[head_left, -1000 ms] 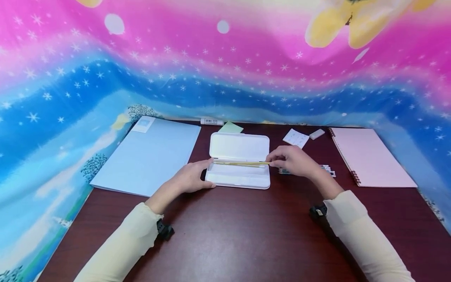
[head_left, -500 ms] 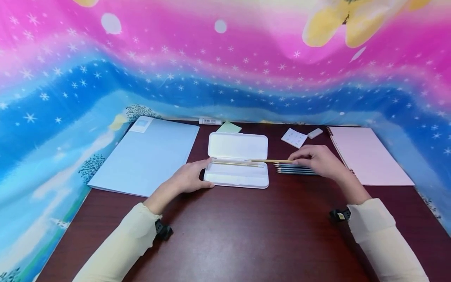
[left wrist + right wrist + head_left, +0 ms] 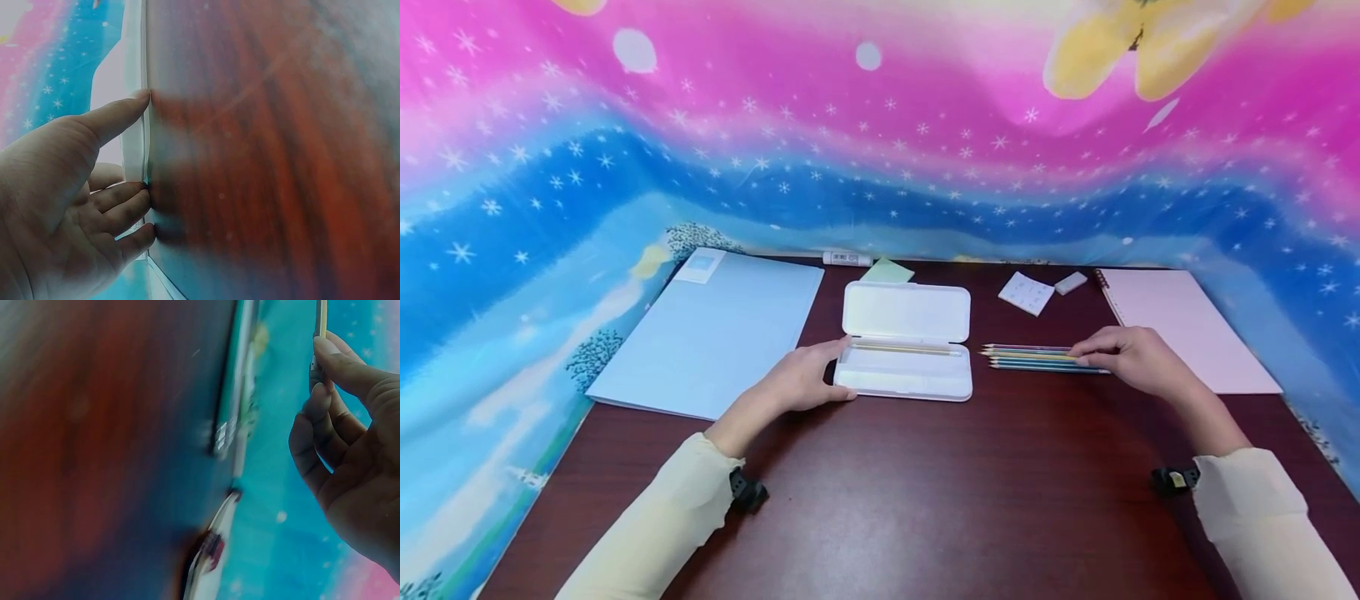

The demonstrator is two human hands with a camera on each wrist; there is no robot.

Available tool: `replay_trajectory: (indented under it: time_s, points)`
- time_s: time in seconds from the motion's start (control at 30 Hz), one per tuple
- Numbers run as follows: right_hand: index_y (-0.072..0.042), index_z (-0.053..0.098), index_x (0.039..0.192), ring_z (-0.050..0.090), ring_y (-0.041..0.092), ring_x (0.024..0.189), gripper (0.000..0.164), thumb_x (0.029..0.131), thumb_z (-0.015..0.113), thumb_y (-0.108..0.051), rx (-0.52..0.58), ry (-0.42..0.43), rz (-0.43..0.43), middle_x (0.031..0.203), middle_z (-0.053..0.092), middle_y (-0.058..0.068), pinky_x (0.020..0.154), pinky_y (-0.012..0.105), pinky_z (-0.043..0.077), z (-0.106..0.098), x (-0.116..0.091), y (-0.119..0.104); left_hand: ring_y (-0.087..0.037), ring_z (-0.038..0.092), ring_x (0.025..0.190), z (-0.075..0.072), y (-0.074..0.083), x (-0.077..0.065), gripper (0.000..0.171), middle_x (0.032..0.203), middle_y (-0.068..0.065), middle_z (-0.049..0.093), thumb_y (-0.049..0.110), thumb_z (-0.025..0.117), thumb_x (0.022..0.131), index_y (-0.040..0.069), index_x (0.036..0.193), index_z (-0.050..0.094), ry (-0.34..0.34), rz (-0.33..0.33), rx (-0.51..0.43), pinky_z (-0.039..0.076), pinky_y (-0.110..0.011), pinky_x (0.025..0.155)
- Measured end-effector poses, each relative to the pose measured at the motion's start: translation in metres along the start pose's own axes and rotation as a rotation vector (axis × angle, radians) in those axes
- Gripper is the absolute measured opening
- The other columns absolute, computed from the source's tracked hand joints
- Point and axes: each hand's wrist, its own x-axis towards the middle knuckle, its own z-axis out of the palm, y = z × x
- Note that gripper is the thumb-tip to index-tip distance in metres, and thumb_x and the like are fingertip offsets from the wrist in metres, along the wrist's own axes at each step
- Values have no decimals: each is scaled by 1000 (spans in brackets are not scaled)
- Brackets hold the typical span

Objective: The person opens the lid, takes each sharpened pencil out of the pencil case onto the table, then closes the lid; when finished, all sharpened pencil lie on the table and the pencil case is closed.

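A white pencil case (image 3: pixel 904 385) lies with its lid (image 3: pixel 907 312) raised; a slim yellowish pencil (image 3: pixel 906 349) is inside along the back. My left hand (image 3: pixel 801 377) holds the case's left end, thumb at the front corner, fingers at the back; their tips touch its edge in the left wrist view. My right hand (image 3: pixel 1127 357) pinches a yellow pencil (image 3: pixel 321 319) near its rear end between thumb and fingers. In the head view it hovers over or among a row of green and dark pencils (image 3: pixel 1022 367), points facing left. Whether it touches them I cannot tell.
A blue folder (image 3: pixel 730 333) lies at left and a pink spiral notebook (image 3: pixel 1180 325) at right. Along the back are a glue stick (image 3: pixel 847 258), green sticky notes (image 3: pixel 889 271), a white patterned pad (image 3: pixel 1026 293) and an eraser (image 3: pixel 1071 283). A printed curtain surrounds the table.
My right hand has drawn the yellow pencil out of the case, moving right and then lower to the row of pencils. My left hand has stayed on the case.
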Motion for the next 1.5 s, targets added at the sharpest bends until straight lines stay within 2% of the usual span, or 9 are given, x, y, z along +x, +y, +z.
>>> replay_trajectory:
  time_s: [0.27,0.37,0.6,0.7,0.93,1.27,1.4,1.5]
  points:
    - [-28,83,100,62,-9,93,11,92,76,-26,13,-28,66,105,78,2,79,13,48,1,-12,22,-31,47,143,0,-1,0,90,158,-13,46,44,77,88,8,159,34,6,3,8,42,-50,114]
    - [-28,83,99,62,-8,91,11,91,76,-25,8,-59,78,103,78,1,79,15,50,2,-12,27,-31,48,143,0,-1,0,90,158,-13,46,44,77,88,8,159,34,5,5,7,42,-50,114]
    - [-28,82,97,68,8,90,16,88,79,-15,-80,-76,9,98,77,-4,79,25,54,7,-7,37,-31,48,143,1,0,0,90,158,-13,46,43,78,88,8,158,35,8,4,1,42,-50,114]
    - [-27,82,95,67,8,87,15,88,78,-13,-92,-84,11,97,77,-5,77,26,53,8,-5,37,-31,48,143,0,1,0,90,158,-13,46,44,77,88,9,158,35,4,1,1,42,-50,114]
    - [-21,73,88,54,10,75,8,90,76,-14,-100,-132,33,84,70,-8,71,28,46,9,-2,34,-31,48,143,-1,1,-1,90,158,-13,46,43,78,88,9,159,34,3,-1,0,42,-50,114]
    - [-22,72,87,54,11,74,10,92,74,-13,-107,-150,41,82,69,-9,72,29,46,11,3,31,-31,47,143,3,1,-2,90,158,-13,46,44,77,88,9,159,34,2,-7,-12,41,-50,115]
    - [-22,73,89,56,11,77,6,94,73,-19,-55,-111,31,86,70,-7,72,29,47,15,8,14,-31,47,144,2,1,-1,91,158,-12,46,45,77,87,9,159,34,-3,-11,-7,41,-49,115]
    - [-22,75,94,59,13,84,2,94,74,-21,-26,-77,-38,93,73,-5,76,32,50,21,21,-11,-31,47,144,2,1,0,91,158,-12,46,44,78,87,8,159,34,4,-6,-2,41,-49,115]
